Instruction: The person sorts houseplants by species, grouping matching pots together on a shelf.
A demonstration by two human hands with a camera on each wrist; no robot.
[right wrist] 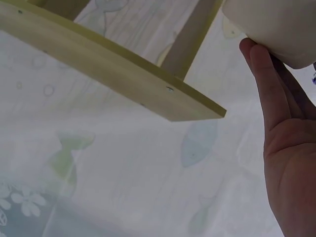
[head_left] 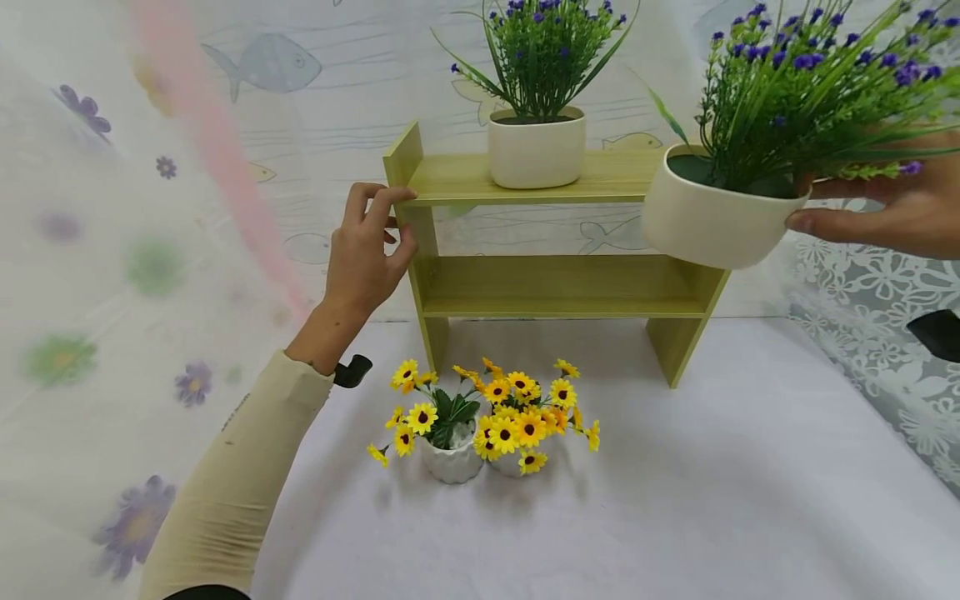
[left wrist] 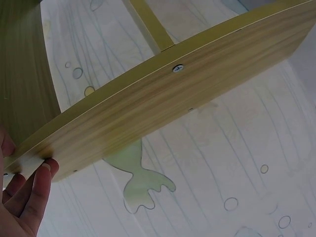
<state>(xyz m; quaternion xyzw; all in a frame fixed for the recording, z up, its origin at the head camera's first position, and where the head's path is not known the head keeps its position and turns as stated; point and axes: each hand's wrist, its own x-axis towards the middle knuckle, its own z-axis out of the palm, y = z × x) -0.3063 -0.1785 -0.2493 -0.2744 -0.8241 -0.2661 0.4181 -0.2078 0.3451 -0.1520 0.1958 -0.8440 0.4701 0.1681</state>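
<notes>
My left hand [head_left: 369, 250] grips the left side panel of a two-tier wooden shelf [head_left: 562, 292]. In the left wrist view, its fingers [left wrist: 37, 190] lie against the panel's outer face. On the right, my right hand [head_left: 892, 208] holds a white oval pot [head_left: 723, 212] of purple-flowered artificial plant [head_left: 802, 108], tilted and raised in front of the shelf's upper right end. The right wrist view shows fingers [right wrist: 269, 84] against the pot's side. A similar potted purple plant [head_left: 536, 150] stands upright on the top board, left of centre.
Two small white pots of yellow artificial flowers [head_left: 450, 458] [head_left: 513, 433] stand side by side on the white-covered table [head_left: 637, 500], in front of the shelf. Behind the shelf hangs a fish-patterned curtain [head_left: 352, 100]. Lacy white fabric [head_left: 885, 333] borders the right side.
</notes>
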